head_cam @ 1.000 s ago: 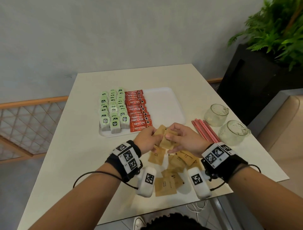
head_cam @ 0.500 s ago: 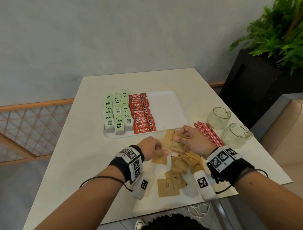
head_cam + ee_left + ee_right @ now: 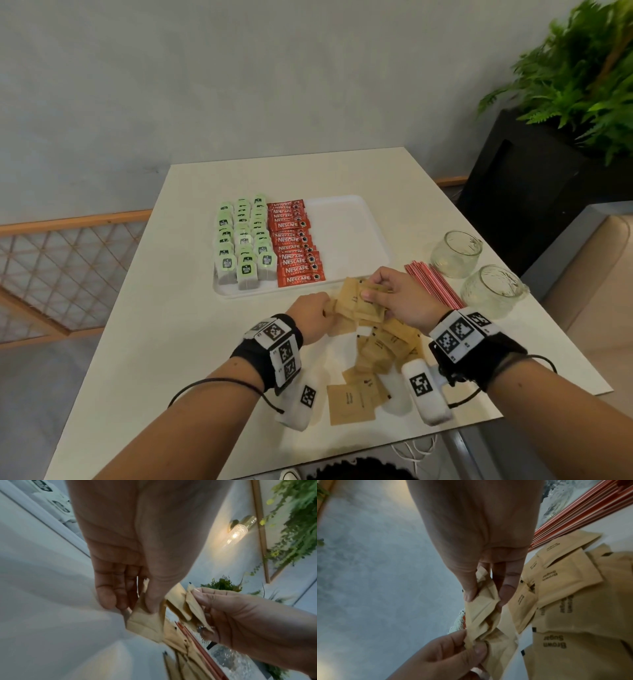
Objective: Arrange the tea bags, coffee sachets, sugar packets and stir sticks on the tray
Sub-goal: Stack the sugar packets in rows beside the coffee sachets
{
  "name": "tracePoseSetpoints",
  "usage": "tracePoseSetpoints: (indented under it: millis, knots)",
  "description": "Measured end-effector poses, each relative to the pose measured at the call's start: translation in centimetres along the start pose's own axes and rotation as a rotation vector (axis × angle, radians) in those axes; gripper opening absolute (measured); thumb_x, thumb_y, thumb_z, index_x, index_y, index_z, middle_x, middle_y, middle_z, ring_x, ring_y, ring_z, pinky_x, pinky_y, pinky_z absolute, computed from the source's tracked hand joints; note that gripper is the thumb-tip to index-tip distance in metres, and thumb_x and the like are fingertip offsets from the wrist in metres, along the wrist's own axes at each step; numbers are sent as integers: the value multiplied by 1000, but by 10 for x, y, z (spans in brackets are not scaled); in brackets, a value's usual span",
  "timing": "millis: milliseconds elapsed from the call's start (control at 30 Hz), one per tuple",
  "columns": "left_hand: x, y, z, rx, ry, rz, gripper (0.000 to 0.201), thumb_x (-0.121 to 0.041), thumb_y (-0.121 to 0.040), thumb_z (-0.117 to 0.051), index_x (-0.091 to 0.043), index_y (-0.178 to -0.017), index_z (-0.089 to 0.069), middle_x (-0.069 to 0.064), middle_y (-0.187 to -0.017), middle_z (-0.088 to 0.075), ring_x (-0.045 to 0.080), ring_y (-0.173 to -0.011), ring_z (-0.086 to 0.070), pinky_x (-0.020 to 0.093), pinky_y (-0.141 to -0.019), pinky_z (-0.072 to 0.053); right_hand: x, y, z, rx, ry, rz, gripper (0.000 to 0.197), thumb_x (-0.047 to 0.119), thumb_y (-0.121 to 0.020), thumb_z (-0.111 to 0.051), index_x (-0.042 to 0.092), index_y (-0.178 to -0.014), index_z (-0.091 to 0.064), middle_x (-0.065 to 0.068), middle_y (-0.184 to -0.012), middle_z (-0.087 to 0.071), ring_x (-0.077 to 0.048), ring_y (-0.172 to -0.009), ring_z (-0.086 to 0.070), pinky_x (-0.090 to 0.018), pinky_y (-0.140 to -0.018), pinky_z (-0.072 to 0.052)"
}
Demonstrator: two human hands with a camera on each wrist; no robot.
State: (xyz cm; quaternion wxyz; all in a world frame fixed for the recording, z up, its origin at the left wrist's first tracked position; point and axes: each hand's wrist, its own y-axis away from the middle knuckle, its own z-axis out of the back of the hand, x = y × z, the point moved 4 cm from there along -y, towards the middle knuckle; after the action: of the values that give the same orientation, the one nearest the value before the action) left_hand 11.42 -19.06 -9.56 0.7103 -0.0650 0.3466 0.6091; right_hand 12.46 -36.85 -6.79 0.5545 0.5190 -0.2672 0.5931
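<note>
A white tray [image 3: 346,236] holds rows of green tea bags [image 3: 244,240] on its left and red coffee sachets [image 3: 294,243] in its middle. Just in front of the tray my right hand [image 3: 376,294] pinches a small stack of brown sugar packets [image 3: 356,301]. My left hand [image 3: 323,310] pinches one brown packet [image 3: 145,623] at the stack's left edge. More sugar packets [image 3: 373,356] lie loose on the table below my hands. Red stir sticks [image 3: 433,282] lie in a bundle to the right.
Two glass mugs [image 3: 455,251] [image 3: 491,289] stand right of the stir sticks. A black planter with a fern [image 3: 561,137] is beyond the table's right edge. A wooden lattice railing [image 3: 61,260] runs on the left. The table's near edge [image 3: 342,455] is close.
Both hands, which held the packets together a second ago, parted briefly and now meet again. The right hand has carried its stack slightly towards the tray.
</note>
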Motion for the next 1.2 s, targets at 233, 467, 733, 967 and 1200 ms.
tracePoseSetpoints:
  millis: [233,467,733,967,1200]
  knots:
    - [-2,-3,14,8,792,98,26,7,-83,-59,2,-108,-53,12,-85,-68,21,-79,-67,40,-87,-57,15,-17,-1,33,-7,42,11,14,-91,-66,8,-91,-57,2,-72,-64,-8,-62,-58,-22,-55,-47]
    - [-18,0,26,169,1291,70,31,-4,-92,-58,2,-122,-60,25,-112,-66,35,-99,-66,43,-87,-57,39,-32,-5,66,4,106,14,15,-87,-71,4,-94,-64,-2,-78,-70,-9,-67,-62,-20,-62,-50]
    - [-12,-6,36,185,1431,34,36,-12,-93,-62,-2,-127,-56,19,-111,-68,29,-95,-70,36,-80,-60,60,-52,-6,86,-8,123,17,21,-89,-68,4,-90,-70,-6,-84,-67,-12,-75,-59,-25,-73,-50]
    - [2,-20,43,103,1516,75,40,-30,-97,-54,-3,-125,-57,17,-109,-71,26,-95,-72,30,-72,-60,63,-69,-1,41,-112,83,13,18,-91,-66,5,-91,-66,-2,-71,-56,-9,-53,-42,-21,-50,-37]
    - [20,-44,53,-136,1500,162,35,-16,-97,-57,1,-127,-54,22,-110,-69,30,-90,-72,36,-72,-62,55,-94,8,-75,-344,-4,9,7,-91,-64,3,-87,-57,-10,-77,-64,-17,-60,-65,-23,-55,-55]
